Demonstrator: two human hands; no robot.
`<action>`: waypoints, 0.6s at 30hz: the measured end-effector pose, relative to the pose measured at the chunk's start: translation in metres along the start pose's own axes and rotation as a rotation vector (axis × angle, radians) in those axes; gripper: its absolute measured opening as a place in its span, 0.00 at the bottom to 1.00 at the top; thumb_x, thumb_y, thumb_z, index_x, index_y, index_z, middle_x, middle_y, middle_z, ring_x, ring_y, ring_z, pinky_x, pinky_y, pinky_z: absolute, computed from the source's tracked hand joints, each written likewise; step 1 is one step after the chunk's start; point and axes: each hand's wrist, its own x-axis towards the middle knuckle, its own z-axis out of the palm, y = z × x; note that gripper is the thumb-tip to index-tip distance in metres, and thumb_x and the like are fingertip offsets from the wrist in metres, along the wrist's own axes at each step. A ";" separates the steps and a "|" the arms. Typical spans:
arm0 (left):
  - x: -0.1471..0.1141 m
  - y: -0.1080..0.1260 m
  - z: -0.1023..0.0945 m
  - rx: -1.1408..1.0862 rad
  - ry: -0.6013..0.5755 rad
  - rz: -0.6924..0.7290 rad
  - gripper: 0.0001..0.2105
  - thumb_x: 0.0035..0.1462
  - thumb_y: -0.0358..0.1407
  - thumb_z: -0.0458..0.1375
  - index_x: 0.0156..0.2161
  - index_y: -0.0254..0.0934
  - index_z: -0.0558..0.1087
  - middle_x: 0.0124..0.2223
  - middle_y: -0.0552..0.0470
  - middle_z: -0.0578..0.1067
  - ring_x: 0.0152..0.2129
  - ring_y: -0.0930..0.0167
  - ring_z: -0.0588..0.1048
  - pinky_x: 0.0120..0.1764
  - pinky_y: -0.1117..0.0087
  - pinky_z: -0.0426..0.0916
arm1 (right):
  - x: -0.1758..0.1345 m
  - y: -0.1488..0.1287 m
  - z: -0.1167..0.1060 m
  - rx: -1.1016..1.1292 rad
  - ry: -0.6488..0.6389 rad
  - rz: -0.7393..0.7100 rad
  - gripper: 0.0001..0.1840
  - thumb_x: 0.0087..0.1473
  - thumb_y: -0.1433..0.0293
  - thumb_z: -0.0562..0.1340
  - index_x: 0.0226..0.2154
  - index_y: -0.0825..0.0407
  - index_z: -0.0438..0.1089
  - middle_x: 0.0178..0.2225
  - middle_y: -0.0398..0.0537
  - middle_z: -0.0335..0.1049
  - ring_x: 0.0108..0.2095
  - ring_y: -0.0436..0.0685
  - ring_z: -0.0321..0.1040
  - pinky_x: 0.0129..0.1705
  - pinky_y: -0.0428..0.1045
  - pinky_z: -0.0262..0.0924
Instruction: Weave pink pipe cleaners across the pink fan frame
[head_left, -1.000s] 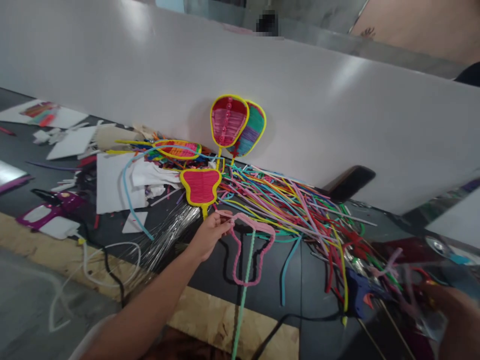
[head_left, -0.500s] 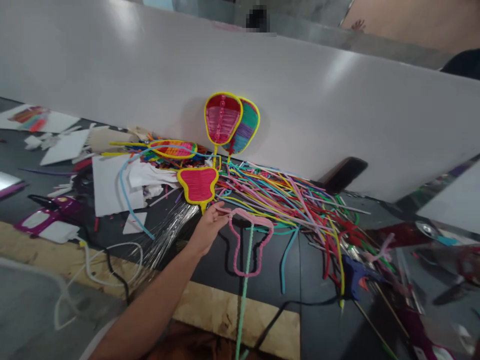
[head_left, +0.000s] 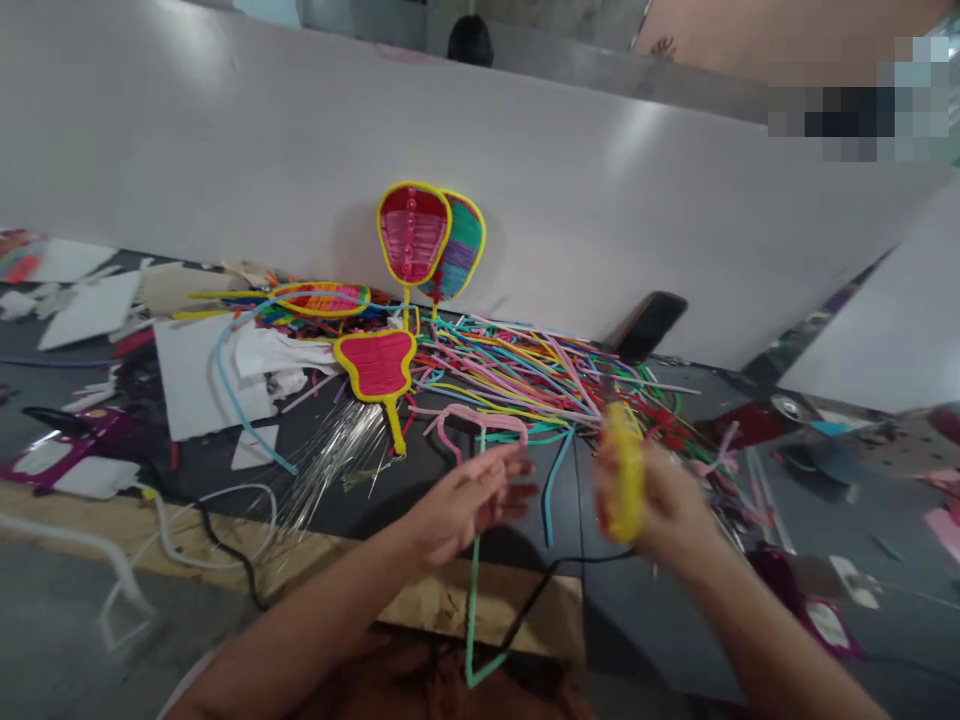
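My left hand is in the middle, fingers stretched and apart, over a pink pipe-cleaner outline whose lower part it hides. A pale green pipe-cleaner stem runs from that outline down toward my lap, bent at its bottom end. To the right, my right hand is closed round a yellow-handled tool with a dark tip pointing up; motion blur hides its exact kind. Just beyond my left hand lies a red fan shape with yellow edging and a yellow handle.
Two finished-looking fan shapes lean against the grey partition. Loose pipe cleaners spread along its foot, near a dark upright bracket. Silver tinsel, white card and a black cable lie about.
My right hand has come into view with the yellow-handled tool. My left hand has left the pink strand it pinched at the outline's upper left and moved right, over the outline. The camera view shifted slightly.
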 end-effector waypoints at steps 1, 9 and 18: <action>-0.003 -0.008 0.005 -0.105 -0.035 -0.072 0.25 0.46 0.51 0.62 0.48 0.39 0.70 0.49 0.43 0.72 0.43 0.61 0.73 0.44 0.60 0.67 | 0.044 -0.026 0.016 0.018 -0.038 -0.067 0.09 0.52 0.65 0.63 0.39 0.41 0.72 0.44 0.45 0.71 0.44 0.59 0.68 0.46 0.56 0.66; -0.013 -0.021 -0.004 -0.153 0.258 -0.022 0.14 0.47 0.39 0.63 0.40 0.40 0.71 0.40 0.51 0.74 0.34 0.70 0.74 0.39 0.69 0.68 | 0.087 -0.112 0.068 0.260 -0.117 -0.343 0.20 0.57 0.74 0.52 0.51 0.41 0.61 0.43 0.48 0.70 0.41 0.55 0.70 0.41 0.51 0.69; 0.022 0.005 0.006 0.686 0.045 0.316 0.22 0.52 0.44 0.58 0.52 0.39 0.68 0.51 0.45 0.70 0.49 0.61 0.67 0.52 0.64 0.59 | 0.099 -0.097 0.076 0.849 0.110 0.192 0.35 0.52 0.64 0.61 0.59 0.39 0.47 0.37 0.45 0.62 0.30 0.51 0.66 0.31 0.47 0.67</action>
